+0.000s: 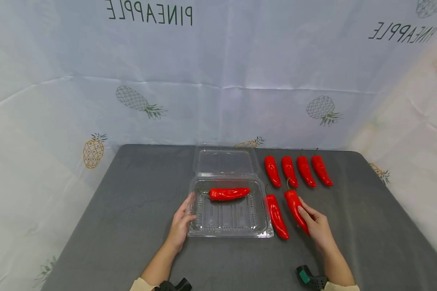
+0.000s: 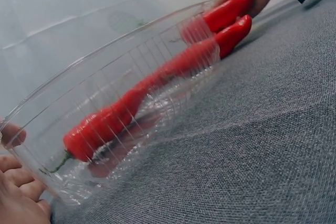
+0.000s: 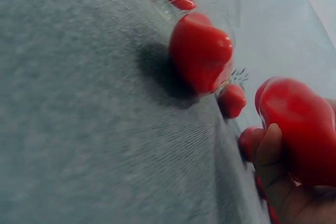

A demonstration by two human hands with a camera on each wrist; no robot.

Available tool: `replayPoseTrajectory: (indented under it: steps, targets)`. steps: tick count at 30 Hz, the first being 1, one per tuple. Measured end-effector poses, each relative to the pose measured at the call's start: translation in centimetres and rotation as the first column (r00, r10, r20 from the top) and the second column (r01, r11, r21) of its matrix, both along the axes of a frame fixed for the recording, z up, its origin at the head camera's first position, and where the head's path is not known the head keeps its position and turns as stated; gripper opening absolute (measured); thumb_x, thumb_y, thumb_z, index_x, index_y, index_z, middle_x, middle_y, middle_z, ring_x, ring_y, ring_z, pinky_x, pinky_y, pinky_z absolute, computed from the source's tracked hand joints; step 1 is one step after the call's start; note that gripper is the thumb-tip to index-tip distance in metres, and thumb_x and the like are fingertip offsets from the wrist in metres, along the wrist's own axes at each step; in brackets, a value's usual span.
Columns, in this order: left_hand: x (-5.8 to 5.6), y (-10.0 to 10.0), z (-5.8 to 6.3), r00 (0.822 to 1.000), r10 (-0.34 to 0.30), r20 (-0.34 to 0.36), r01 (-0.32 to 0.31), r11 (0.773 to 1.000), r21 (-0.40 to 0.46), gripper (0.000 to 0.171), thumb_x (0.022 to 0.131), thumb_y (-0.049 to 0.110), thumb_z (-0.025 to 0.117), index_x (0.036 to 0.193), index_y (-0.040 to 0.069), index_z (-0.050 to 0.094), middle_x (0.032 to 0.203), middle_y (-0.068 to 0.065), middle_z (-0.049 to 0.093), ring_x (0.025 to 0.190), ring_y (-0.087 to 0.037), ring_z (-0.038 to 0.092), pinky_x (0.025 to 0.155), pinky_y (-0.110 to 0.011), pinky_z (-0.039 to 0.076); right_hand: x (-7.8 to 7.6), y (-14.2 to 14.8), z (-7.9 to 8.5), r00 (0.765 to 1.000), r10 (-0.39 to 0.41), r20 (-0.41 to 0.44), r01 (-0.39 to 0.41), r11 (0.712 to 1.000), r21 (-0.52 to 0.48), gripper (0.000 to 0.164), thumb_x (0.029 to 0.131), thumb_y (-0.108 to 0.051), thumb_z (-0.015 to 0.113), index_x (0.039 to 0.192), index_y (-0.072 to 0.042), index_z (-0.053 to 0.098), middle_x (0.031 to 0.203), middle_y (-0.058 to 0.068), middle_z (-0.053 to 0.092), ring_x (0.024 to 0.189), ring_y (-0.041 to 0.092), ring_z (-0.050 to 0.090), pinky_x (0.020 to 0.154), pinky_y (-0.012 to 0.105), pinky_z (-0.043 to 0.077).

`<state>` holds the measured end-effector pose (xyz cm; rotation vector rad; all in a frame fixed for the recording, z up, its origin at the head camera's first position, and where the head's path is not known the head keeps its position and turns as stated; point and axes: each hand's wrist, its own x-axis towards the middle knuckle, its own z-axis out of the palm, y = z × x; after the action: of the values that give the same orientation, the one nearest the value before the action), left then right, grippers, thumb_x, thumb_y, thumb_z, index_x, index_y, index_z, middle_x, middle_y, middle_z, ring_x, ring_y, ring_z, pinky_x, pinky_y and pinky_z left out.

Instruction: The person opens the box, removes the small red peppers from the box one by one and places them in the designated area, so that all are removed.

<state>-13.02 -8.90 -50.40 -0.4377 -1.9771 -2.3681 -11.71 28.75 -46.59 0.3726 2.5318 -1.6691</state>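
Note:
A clear plastic clamshell container [image 1: 225,233] lies open on the grey table, its lid [image 1: 225,161] folded back. Inside its tray is one red chili pepper [image 1: 228,194], stem to the left. My left hand [image 1: 179,228] holds the tray's left wall, thumb and fingers at the rim. To the right of the tray, my right hand [image 1: 317,226] grips a second red chili pepper [image 1: 294,204] between thumb and fingers, stem pointing away. In the right wrist view that held pepper [image 3: 299,124] appears above the table. Another pepper [image 1: 276,218] lies between this hand and the tray.
Several more red chili peppers [image 1: 306,171] lie in a row at the back right of the grey table [image 1: 138,194], beside the lid. A white cloth printed with pineapples [image 1: 211,113] hangs behind the table.

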Motion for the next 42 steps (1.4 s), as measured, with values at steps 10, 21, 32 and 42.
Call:
replayPoseTrajectory:
  steps: [10,21,32,42]
  targets:
    - [0.0,-0.1,-0.1,1.000,0.007,-0.019,-0.007,1.000,0.006,0.064,0.080,-0.012,0.035,0.141,-0.018,0.013,0.149,-0.034,0.010,0.143,-0.018,0.016,0.103,-0.004,0.022,0.2,-0.3,-1.3,0.999,0.009,-0.043,-0.003,0.990,0.138,0.060,0.094,-0.045,0.044,0.145,-0.016,0.031,0.150,0.014,0.031,0.138,0.032,0.028,0.109,0.048,0.030]
    - [0.0,-0.1,-0.1,1.000,0.005,-0.007,-0.005,1.000,0.002,0.064,0.081,-0.011,0.035,0.142,-0.016,0.014,0.150,-0.031,0.010,0.144,-0.021,0.014,0.103,-0.003,0.021,0.1,-0.9,-2.1,0.993,-0.025,-0.118,0.062,0.945,0.322,0.054,0.095,-0.038,0.045,0.143,-0.013,0.037,0.143,0.021,0.041,0.132,0.039,0.037,0.106,0.055,0.029]
    - [0.0,-0.1,0.0,1.000,-0.005,0.007,0.005,1.000,-0.013,0.065,0.082,-0.010,0.034,0.143,-0.015,0.012,0.152,-0.029,0.009,0.144,-0.024,0.011,0.102,-0.003,0.021,-0.2,-1.1,-2.0,0.989,0.026,-0.147,0.030,0.928,0.371,0.051,0.098,-0.025,0.041,0.139,0.005,0.037,0.143,0.026,0.034,0.137,0.040,0.027,0.109,0.056,0.023]
    - [-0.2,0.0,-0.1,1.000,-0.018,0.014,0.018,1.000,-0.003,0.064,0.083,-0.010,0.034,0.143,-0.014,0.012,0.152,-0.028,0.008,0.143,-0.028,0.008,0.102,-0.002,0.021,-0.4,-0.9,-1.8,0.998,0.031,-0.062,-0.011,0.955,0.297,0.053,0.099,-0.026,0.036,0.144,0.001,0.027,0.149,0.023,0.026,0.140,0.036,0.023,0.112,0.052,0.020]
